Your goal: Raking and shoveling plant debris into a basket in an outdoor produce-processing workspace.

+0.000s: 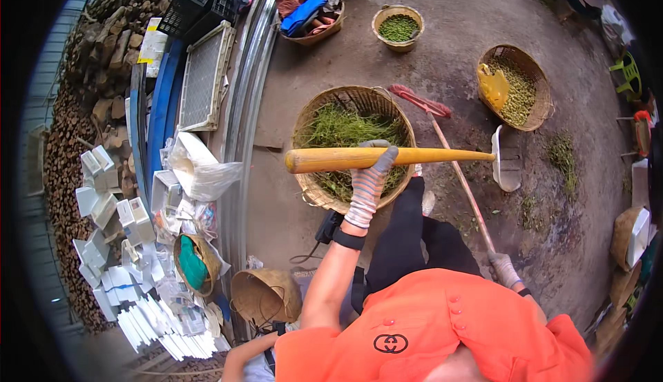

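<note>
My left hand [371,182], in a striped work glove, is closed around the thick yellow wooden handle [421,156] of a shovel. It holds the handle level above a large woven basket [304,133] of green stalks [345,130]. Off to the right, the shovel's pale head [506,161] shows near the ground. Lower right, my gloved right hand [504,269] grips a broom by its long thin stick [461,175]. The red broom head [421,100] lies beside the basket's far right rim.
Another basket [545,99] holds greenish produce and a yellow scoop [494,86]. A smaller basket [398,28] of green produce stands farther back. Loose stalks [563,161] litter the floor at right. Metal rails [252,106] and white foam pieces [128,216] line the left.
</note>
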The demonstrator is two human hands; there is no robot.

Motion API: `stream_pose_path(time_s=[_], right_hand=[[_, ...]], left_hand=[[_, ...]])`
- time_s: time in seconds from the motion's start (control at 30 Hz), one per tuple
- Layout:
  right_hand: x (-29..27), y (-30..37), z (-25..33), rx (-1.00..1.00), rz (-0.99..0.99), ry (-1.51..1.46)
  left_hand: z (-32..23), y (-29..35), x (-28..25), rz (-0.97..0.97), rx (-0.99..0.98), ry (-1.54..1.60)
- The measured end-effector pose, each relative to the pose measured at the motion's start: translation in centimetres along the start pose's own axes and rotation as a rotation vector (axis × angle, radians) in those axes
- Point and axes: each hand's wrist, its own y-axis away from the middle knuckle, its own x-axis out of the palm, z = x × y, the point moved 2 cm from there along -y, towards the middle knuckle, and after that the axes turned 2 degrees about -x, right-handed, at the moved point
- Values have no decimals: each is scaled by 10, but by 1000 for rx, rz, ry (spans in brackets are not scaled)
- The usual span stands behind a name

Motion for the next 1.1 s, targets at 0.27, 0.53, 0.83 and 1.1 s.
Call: stream_pose_path(time_s=[0.27, 0.53, 0.83, 1.1], right_hand=[[9, -6, 0, 10, -50, -13], [78, -125, 63, -376, -109, 474], [203, -286, 241, -481, -88, 504], [78, -63, 26, 142, -194, 634]], left_hand=[[3, 4, 28, -20, -106, -14], [3, 17, 36, -94, -203, -52], [9, 28, 48, 62, -119, -43], [20, 32, -7, 269, 44, -220]])
